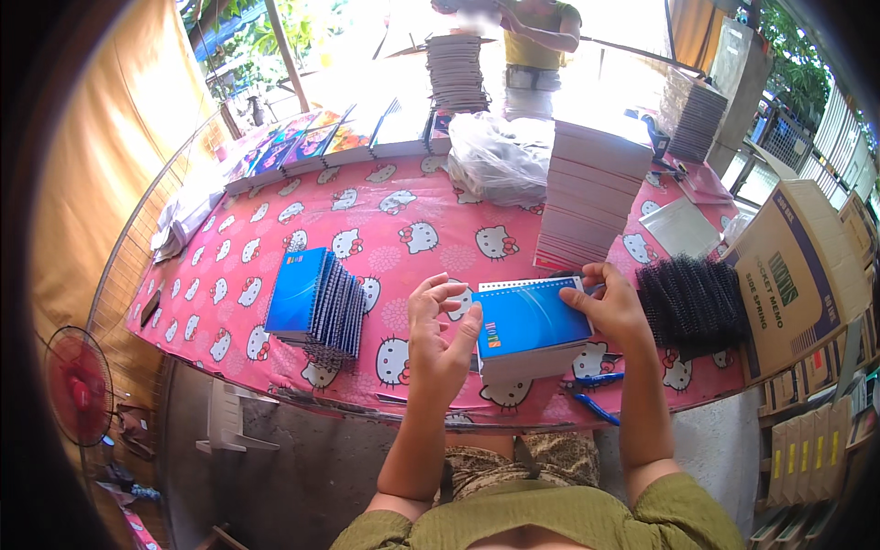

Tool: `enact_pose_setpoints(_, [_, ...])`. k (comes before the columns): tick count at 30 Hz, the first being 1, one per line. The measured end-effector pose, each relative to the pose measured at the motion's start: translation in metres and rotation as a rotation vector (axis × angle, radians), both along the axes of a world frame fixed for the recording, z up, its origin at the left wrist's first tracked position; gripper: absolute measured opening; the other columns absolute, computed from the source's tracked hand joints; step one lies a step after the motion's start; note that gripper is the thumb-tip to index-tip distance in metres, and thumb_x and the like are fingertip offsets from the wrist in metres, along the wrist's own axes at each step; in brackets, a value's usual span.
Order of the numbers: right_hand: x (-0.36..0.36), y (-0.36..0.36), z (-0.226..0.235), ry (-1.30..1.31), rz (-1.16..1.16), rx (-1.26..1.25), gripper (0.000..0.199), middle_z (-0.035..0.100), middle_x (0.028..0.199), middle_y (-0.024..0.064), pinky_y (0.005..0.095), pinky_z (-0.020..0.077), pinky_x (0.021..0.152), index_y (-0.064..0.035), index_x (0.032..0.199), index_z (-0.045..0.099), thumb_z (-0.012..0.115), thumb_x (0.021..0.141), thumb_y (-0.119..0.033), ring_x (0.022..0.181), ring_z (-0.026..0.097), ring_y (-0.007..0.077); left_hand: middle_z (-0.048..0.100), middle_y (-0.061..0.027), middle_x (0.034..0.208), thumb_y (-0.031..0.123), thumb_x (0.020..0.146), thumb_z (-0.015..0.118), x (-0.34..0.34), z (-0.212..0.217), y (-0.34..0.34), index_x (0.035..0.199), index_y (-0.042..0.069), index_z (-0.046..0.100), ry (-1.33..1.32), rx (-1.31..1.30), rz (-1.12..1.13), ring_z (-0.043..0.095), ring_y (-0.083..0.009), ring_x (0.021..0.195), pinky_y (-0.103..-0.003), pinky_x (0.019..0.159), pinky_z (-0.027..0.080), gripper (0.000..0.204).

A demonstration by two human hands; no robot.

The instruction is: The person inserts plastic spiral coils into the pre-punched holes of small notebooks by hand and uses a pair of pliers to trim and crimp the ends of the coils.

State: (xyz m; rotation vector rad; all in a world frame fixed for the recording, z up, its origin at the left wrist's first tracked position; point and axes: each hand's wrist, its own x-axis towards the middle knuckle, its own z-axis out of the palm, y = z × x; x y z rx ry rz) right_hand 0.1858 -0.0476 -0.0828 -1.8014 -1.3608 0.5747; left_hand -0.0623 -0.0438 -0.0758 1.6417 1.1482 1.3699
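In front of me lies a stack of unbound memo pads (532, 367), topped by a glossy blue cover (536, 323) with holes punched along its far edge. Punched white paper peeks out behind that cover. My right hand (612, 307) grips the far right corner, its thumb on top and the fingers curled behind. Beside the left edge, my left hand (438, 325) is open, fingers apart and thumb close to the cover. Blue-handled pliers (594, 394) rest on the table near my right forearm. Further left sits a pile of spiral-bound blue memo pads (316, 307).
A pink patterned cloth covers the table (403, 238). A tall paper stack (591, 197) rises ahead, with black spiral coils (692, 298) and a cardboard box (797, 275) to the right. Behind are a plastic bag (500, 160), rows of notebooks (353, 137) and another person (536, 46).
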Motion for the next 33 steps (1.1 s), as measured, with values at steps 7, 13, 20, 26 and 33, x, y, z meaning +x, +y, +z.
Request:
enact_pose_setpoints(7, [0.001, -0.017, 0.023, 0.308, 0.092, 0.281, 0.028, 0.061, 0.096, 0.0092, 0.0308, 0.0487, 0.076, -0.0032, 0.103, 0.05, 0.069, 0.082, -0.001, 0.087, 0.058, 0.0146, 0.047, -0.0123, 0.135, 0.002, 0.082, 0.069, 0.017, 0.006, 0.002, 0.143, 0.011, 0.037, -0.106, 0.174, -0.01, 0.054, -0.0226, 0.113, -0.036, 0.091, 0.043, 0.069])
enact_pose_setpoints(13, [-0.043, -0.024, 0.011, 0.298, 0.285, 0.364, 0.037, 0.055, 0.099, 0.0056, 0.0251, 0.0442, 0.086, -0.0059, 0.105, 0.042, 0.065, 0.081, 0.011, 0.095, 0.052, 0.0102, 0.053, -0.0101, 0.121, -0.009, 0.082, 0.064, 0.029, 0.001, -0.004, 0.142, 0.011, 0.039, 0.121, 0.219, -0.061, 0.055, -0.0157, 0.101, -0.027, 0.085, 0.045, 0.068])
enact_pose_setpoints(20, [-0.054, -0.024, 0.004, 0.385, 0.238, 0.472, 0.036, 0.059, 0.092, 0.0124, 0.032, 0.0479, 0.075, -0.0033, 0.107, 0.041, 0.064, 0.082, 0.007, 0.084, 0.06, 0.019, 0.055, -0.0117, 0.122, 0.0, 0.083, 0.068, 0.031, 0.011, 0.003, 0.133, 0.01, 0.047, 0.225, 0.165, -0.057, 0.057, -0.0169, 0.095, -0.032, 0.088, 0.046, 0.056])
enact_pose_setpoints(26, [-0.036, -0.035, 0.017, 0.091, 0.34, 0.407, 0.047, 0.059, 0.097, 0.0206, 0.0399, 0.0479, 0.083, -0.0014, 0.113, 0.043, 0.074, 0.077, -0.007, 0.097, 0.06, 0.036, 0.067, -0.0102, 0.106, 0.008, 0.074, 0.076, 0.058, 0.031, -0.003, 0.102, 0.01, 0.07, 0.528, 0.558, 0.134, 0.058, -0.0258, 0.092, -0.037, 0.089, 0.043, 0.028])
enact_pose_setpoints(33, [0.134, 0.008, -0.048, -0.624, -0.336, 0.071, 0.035, 0.06, 0.099, 0.0174, 0.0427, 0.0509, 0.083, 0.001, 0.091, 0.064, 0.08, 0.072, -0.025, 0.098, 0.06, 0.0349, 0.069, 0.0029, 0.081, 0.014, 0.07, 0.079, 0.065, 0.037, 0.0, 0.084, 0.013, 0.075, 0.394, 0.459, 0.038, 0.055, -0.0177, 0.083, -0.035, 0.081, 0.036, 0.014])
